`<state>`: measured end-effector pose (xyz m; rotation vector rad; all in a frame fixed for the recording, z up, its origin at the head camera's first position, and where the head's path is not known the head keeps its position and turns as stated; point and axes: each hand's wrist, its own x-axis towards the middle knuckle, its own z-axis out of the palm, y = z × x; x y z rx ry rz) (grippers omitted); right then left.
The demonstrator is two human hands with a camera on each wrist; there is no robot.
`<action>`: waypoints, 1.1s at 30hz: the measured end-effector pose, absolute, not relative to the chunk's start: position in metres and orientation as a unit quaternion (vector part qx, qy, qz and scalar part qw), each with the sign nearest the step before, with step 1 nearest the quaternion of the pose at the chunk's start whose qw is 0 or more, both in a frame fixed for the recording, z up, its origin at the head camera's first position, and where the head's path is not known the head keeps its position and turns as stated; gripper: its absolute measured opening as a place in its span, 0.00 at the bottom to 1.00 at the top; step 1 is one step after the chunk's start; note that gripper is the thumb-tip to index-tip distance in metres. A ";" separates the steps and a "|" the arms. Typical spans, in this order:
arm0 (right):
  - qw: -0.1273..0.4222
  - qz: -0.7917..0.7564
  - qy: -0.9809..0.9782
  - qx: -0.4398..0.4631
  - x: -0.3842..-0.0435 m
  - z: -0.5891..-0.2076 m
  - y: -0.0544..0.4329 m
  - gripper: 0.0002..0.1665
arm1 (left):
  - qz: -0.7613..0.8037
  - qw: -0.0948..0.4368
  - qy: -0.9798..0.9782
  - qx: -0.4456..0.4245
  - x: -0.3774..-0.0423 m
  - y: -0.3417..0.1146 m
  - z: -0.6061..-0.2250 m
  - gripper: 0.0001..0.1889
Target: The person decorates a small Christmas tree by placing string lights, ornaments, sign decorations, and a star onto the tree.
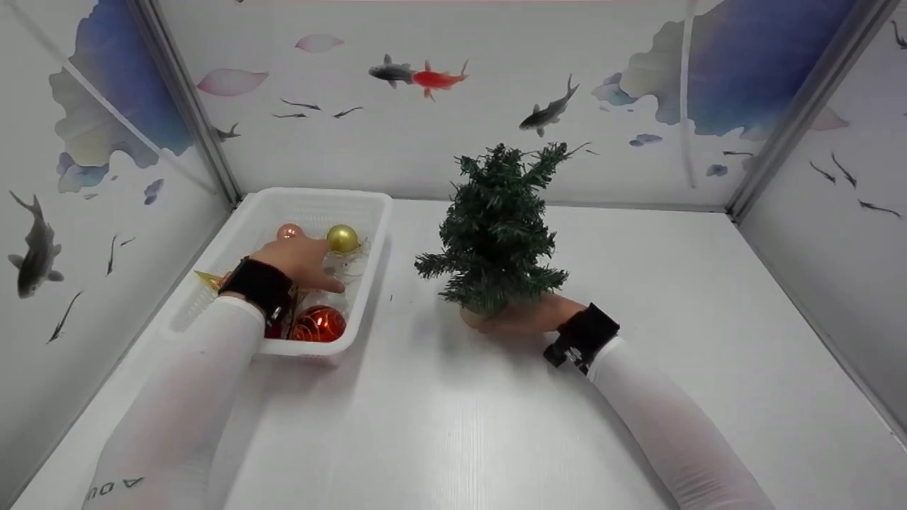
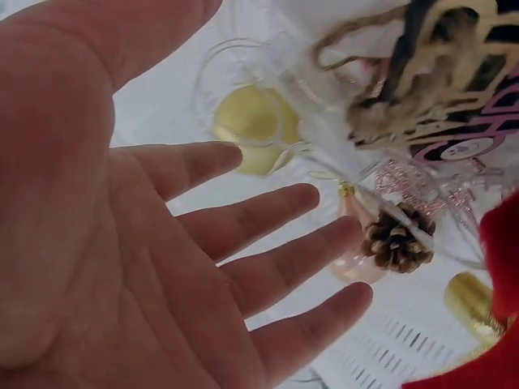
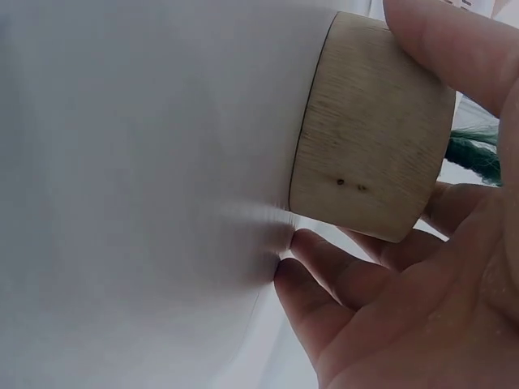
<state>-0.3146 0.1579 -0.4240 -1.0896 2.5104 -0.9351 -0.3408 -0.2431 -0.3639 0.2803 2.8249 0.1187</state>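
Note:
A small green artificial Christmas tree (image 1: 499, 227) stands upright on the white table. My right hand (image 1: 528, 315) grips its round wooden base (image 3: 373, 121), with the thumb on one side and fingers on the other. My left hand (image 1: 301, 261) reaches into a white plastic basket (image 1: 383, 234) of ornaments. In the left wrist view its fingers are spread and hold nothing. Near them lie a gold bauble (image 2: 255, 121), a pine cone (image 2: 399, 237) and a pale pink ornament (image 2: 357, 263). A shiny red bauble (image 1: 319, 324) sits at the basket's near end.
A yellow pointed ornament (image 1: 210, 280) leans at the basket's left side. Something red and fuzzy (image 2: 495, 259) and a lettered tag with twine (image 2: 454, 89) fill the left wrist view's right side. Fish-patterned walls (image 1: 453, 134) enclose the table.

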 end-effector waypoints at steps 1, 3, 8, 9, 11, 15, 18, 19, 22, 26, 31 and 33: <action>0.119 -0.317 0.863 -0.375 -0.316 -0.426 0.158 0.38 | 0.038 0.148 0.983 0.101 -0.343 -0.242 -0.366 0.44; 0.113 -0.311 0.868 -0.370 -0.318 -0.430 0.158 0.41 | 0.034 0.142 0.984 0.107 -0.346 -0.240 -0.371 0.38; 0.100 -0.304 0.872 -0.369 -0.324 -0.435 0.158 0.47 | 0.024 0.124 0.984 0.125 -0.353 -0.237 -0.378 0.26; 0.099 -0.303 0.872 -0.371 -0.324 -0.435 0.158 0.48 | 0.026 0.125 0.984 0.127 -0.354 -0.236 -0.379 0.24; 0.096 -0.303 0.872 -0.373 -0.323 -0.434 0.158 0.50 | 0.032 0.131 0.983 0.124 -0.356 -0.235 -0.381 0.24; 0.071 -0.328 0.850 -0.405 -0.319 -0.430 0.155 0.41 | 0.041 0.148 0.982 0.111 -0.358 -0.235 -0.383 0.25; 0.049 -0.346 0.835 -0.424 -0.317 -0.425 0.153 0.31 | 0.046 0.159 0.981 0.104 -0.357 -0.234 -0.381 0.23; 0.050 -0.347 0.835 -0.424 -0.316 -0.424 0.153 0.29 | 0.051 0.163 0.980 0.102 -0.355 -0.234 -0.379 0.21; 0.051 -0.340 0.838 -0.425 -0.316 -0.423 0.151 0.24 | 0.054 0.173 0.978 0.100 -0.356 -0.235 -0.379 0.11; 0.066 -0.331 0.844 -0.418 -0.318 -0.423 0.150 0.21 | 0.047 0.173 0.980 0.089 -0.363 -0.236 -0.382 0.03; 0.070 -0.323 0.851 -0.408 -0.318 -0.425 0.148 0.18 | 0.042 0.121 0.988 0.084 -0.362 -0.237 -0.377 0.05; 0.068 -0.316 0.855 -0.405 -0.319 -0.426 0.148 0.18 | 0.036 0.102 0.990 0.094 -0.360 -0.239 -0.372 0.07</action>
